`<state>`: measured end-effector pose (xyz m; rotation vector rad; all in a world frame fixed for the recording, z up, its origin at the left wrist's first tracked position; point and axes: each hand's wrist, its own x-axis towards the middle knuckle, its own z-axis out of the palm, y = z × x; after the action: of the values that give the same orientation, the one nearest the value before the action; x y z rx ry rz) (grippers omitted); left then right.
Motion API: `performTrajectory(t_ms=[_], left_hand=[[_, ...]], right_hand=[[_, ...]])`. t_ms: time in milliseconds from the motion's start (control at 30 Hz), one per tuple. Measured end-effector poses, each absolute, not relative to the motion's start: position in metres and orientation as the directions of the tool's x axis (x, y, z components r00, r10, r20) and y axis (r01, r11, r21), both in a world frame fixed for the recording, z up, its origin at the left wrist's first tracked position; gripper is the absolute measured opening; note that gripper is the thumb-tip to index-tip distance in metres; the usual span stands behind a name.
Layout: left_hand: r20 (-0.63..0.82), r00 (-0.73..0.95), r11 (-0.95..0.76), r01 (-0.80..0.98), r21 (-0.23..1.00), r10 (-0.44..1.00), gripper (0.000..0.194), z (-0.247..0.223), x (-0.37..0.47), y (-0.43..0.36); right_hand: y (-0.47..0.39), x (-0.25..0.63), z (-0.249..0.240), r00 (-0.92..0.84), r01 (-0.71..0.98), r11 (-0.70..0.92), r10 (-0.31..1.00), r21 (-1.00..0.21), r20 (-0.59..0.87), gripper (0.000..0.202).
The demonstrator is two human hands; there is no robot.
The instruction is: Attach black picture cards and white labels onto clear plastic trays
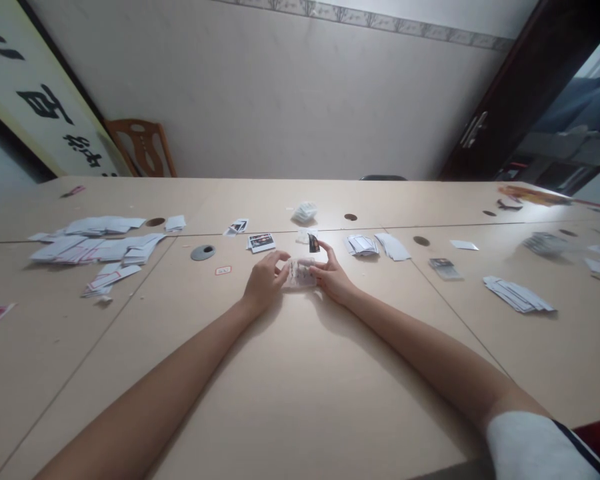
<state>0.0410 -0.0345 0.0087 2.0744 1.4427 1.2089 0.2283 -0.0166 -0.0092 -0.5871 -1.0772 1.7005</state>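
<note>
Between my hands is a small clear plastic sleeve (300, 273) with faint printed marks, held just over the table. My left hand (266, 283) pinches its left edge with thumb and fingers. On the other side, the thumb of my right hand (334, 277) presses on the sleeve's right edge, while its raised fingers hold a small dark photo card (313, 243). Just behind the hands lies a piece of clear plastic (303, 237). Farther back sits a pile of clear sleeves (305, 213). A stack of printed photos (261, 243) rests beyond my left hand.
White paper slips (97, 248) spread over the left of the table (280, 400). To the right are white card stacks (363, 245), a fanned row of cards (519, 295) and a packet (445, 269). A grey cable-hole cover (203, 253) and a red-bordered label (223, 271) lie left of centre.
</note>
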Motion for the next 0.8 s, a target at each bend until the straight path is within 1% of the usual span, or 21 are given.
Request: performTrajectory(t_ms=[67, 133, 200, 267, 333, 400, 467, 567, 667, 733, 800], left_hand=[[0.332, 0.041, -0.318, 0.420, 0.850, 0.942, 0.026, 0.009, 0.041, -0.033], [0.233, 0.026, -0.230, 0.286, 0.930, 0.972, 0.034, 0.009, 0.041, -0.031], [0.206, 0.048, -0.212, 0.260, 0.942, 0.977, 0.043, 0.008, 0.041, -0.030], [0.211, 0.082, -0.226, 0.299, 0.927, 0.974, 0.048, 0.007, 0.041, -0.029], [0.215, 0.110, -0.240, 0.345, 0.907, 0.970, 0.047, 0.007, 0.041, -0.030], [0.213, 0.120, -0.242, 0.354, 0.903, 0.970, 0.044, 0.007, 0.043, -0.031], [0.202, 0.115, -0.228, 0.317, 0.921, 0.973, 0.044, 0.008, 0.044, -0.032], [0.143, 0.110, -0.162, 0.188, 0.969, 0.984, 0.043, 0.012, 0.047, -0.035], [0.072, 0.125, -0.083, 0.084, 0.993, 0.990, 0.042, 0.015, 0.050, -0.036], [0.048, 0.132, -0.058, 0.078, 0.995, 0.990, 0.041, 0.016, 0.052, -0.038], [0.030, 0.145, -0.040, 0.068, 0.997, 0.989, 0.042, 0.016, 0.053, -0.039]], right_hand=[[-0.018, 0.227, -0.009, -0.383, -0.488, -0.083, 0.915, -0.869, 0.128, 0.095], [-0.019, 0.227, -0.008, -0.379, -0.491, -0.063, 0.913, -0.869, 0.148, 0.099], [-0.020, 0.227, -0.008, -0.383, -0.481, -0.050, 0.910, -0.875, 0.158, 0.101], [-0.019, 0.227, -0.009, -0.388, -0.461, -0.038, 0.907, -0.887, 0.163, 0.101], [-0.018, 0.228, -0.011, -0.385, -0.440, -0.018, 0.907, -0.898, 0.170, 0.102], [-0.018, 0.228, -0.013, -0.381, -0.429, 0.004, 0.906, -0.904, 0.184, 0.102], [-0.017, 0.228, -0.014, -0.382, -0.429, 0.014, 0.903, -0.903, 0.196, 0.101], [-0.018, 0.227, -0.014, -0.357, -0.440, 0.031, 0.911, -0.897, 0.206, 0.102], [-0.018, 0.228, -0.013, -0.258, -0.414, 0.076, 0.946, -0.907, 0.197, 0.096], [-0.016, 0.230, -0.012, -0.133, -0.347, 0.147, 0.970, -0.926, 0.204, 0.082], [-0.014, 0.233, -0.010, 0.027, -0.245, 0.238, 0.971, -0.940, 0.239, 0.067]])
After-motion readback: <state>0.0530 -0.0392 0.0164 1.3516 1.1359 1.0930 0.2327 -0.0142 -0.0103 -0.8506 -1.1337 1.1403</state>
